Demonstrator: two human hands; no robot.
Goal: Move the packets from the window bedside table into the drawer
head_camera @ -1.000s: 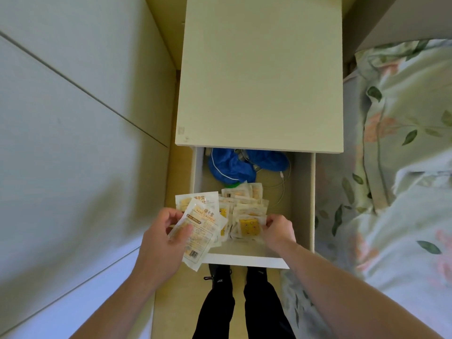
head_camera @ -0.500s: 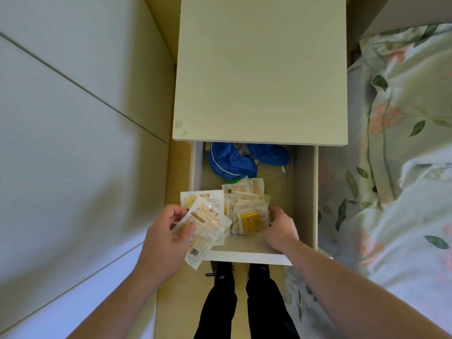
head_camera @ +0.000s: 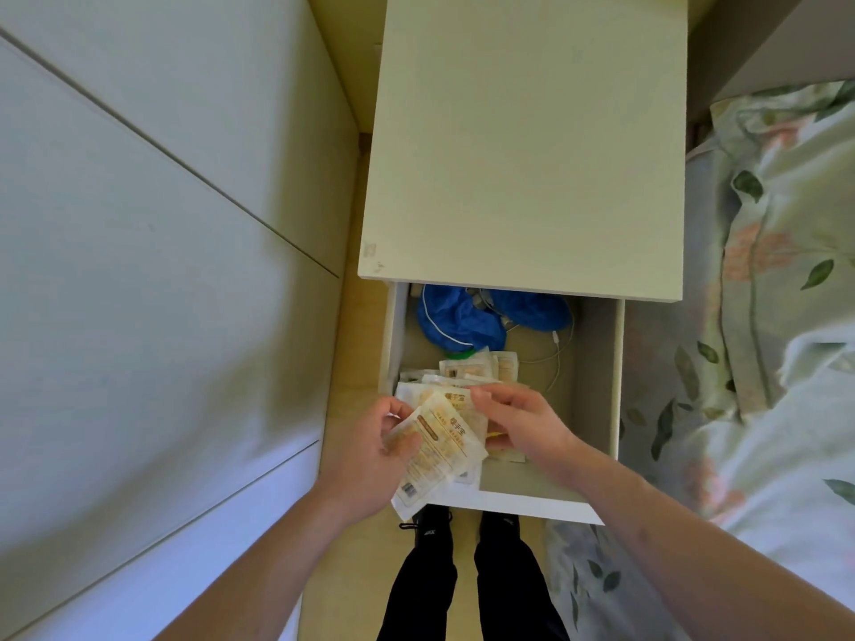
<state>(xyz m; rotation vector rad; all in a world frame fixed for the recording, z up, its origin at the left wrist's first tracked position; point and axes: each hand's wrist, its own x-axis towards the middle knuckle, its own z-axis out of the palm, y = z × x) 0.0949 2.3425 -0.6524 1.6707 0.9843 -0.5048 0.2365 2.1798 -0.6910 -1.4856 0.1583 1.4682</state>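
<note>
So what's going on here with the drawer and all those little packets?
A person stands over the open white drawer of a pale bedside table. The left hand holds a fan of white and orange printed packets above the drawer's front left corner, and the right hand reaches across to their top edge. More packets lie inside, in front of a crumpled blue cloth and a thin white cable. The tabletop shows none.

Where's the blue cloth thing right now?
In the head view, the blue cloth lies at the back of the open drawer, half under the bedside table top, just behind the packets and left of a white cable.
</note>
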